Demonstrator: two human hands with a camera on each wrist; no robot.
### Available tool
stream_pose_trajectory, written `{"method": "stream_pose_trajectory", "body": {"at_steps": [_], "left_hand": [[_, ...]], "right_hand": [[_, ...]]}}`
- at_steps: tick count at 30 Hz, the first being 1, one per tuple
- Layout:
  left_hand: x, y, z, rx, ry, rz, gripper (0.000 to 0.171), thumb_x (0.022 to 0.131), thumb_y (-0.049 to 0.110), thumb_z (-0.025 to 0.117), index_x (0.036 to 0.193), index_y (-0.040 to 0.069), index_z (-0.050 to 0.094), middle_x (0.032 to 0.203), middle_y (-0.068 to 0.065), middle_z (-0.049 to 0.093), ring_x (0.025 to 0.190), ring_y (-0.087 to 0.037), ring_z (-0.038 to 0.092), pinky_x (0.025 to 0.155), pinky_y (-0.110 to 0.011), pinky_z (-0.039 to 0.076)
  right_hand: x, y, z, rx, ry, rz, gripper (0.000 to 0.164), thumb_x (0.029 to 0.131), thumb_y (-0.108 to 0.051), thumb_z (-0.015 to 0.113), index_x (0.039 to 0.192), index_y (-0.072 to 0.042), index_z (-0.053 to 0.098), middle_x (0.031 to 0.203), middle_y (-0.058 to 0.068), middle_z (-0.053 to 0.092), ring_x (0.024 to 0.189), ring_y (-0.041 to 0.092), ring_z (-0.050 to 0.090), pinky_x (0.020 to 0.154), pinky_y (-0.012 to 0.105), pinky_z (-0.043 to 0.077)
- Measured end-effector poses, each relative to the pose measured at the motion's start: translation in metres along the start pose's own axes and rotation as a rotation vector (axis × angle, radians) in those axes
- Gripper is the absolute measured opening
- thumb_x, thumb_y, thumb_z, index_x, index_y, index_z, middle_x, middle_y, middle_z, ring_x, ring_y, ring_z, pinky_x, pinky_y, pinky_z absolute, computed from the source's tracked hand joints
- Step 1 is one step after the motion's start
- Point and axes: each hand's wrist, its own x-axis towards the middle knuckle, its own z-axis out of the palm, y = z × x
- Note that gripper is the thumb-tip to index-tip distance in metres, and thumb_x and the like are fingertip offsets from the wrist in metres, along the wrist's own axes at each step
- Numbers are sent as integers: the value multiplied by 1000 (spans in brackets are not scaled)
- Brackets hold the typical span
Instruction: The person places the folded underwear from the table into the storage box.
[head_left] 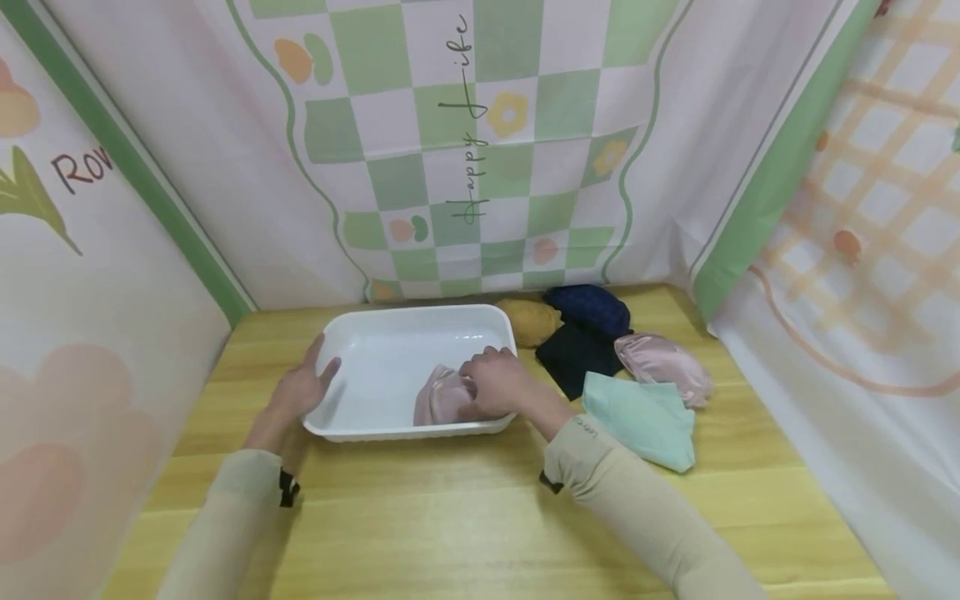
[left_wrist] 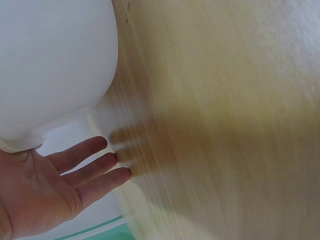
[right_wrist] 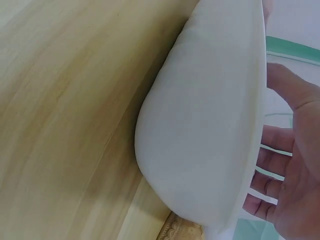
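Note:
A white rectangular tray (head_left: pixel 382 350) with raised walls stands on the wooden table. At its left end my left hand (head_left: pixel 300 387) holds the rim, thumb over the edge. Three fingers (left_wrist: pixel 95 170) of that hand stretch out beside the outer wall in the left wrist view. My right hand (head_left: pixel 498 383) reaches in at the near right corner and grips a crumpled dusty-pink cloth (head_left: pixel 438 396) between thumb and curled fingers. In the right wrist view the tray wall hides the cloth and the fingertips of the right hand (right_wrist: pixel 300 165).
Right of the tray lie a mustard cloth bundle (head_left: pixel 530 322), a navy bundle (head_left: pixel 592 308), a black folded cloth (head_left: pixel 576 358), a shiny pink bundle (head_left: pixel 667 362) and a mint folded cloth (head_left: pixel 641 417). Printed curtains (head_left: pixel 480 167) enclose the table's back and sides.

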Motion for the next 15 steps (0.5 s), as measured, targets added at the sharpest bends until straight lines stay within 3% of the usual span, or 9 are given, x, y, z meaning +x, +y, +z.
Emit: {"method": "stream_pose_trajectory", "body": {"at_steps": [7, 15], "left_hand": [[2, 1, 1, -15, -2, -7, 84, 98, 72, 11, 159, 23, -18, 155, -38, 27, 129, -59, 45, 105, -65, 42], [-1, 0, -1, 3, 8, 23, 82, 101, 68, 13, 160, 19, -16, 150, -40, 33, 119, -59, 54, 97, -63, 48]], "right_hand": [[-7, 7, -10, 104, 47, 21, 49, 87, -49, 72, 123, -15, 70, 115, 3, 72, 106, 24, 61, 94, 44, 50], [-17, 16, -19, 199, 121, 15, 44, 90, -42, 71, 122, -12, 69, 109, 3, 71, 103, 21, 63, 89, 40, 54]]}}
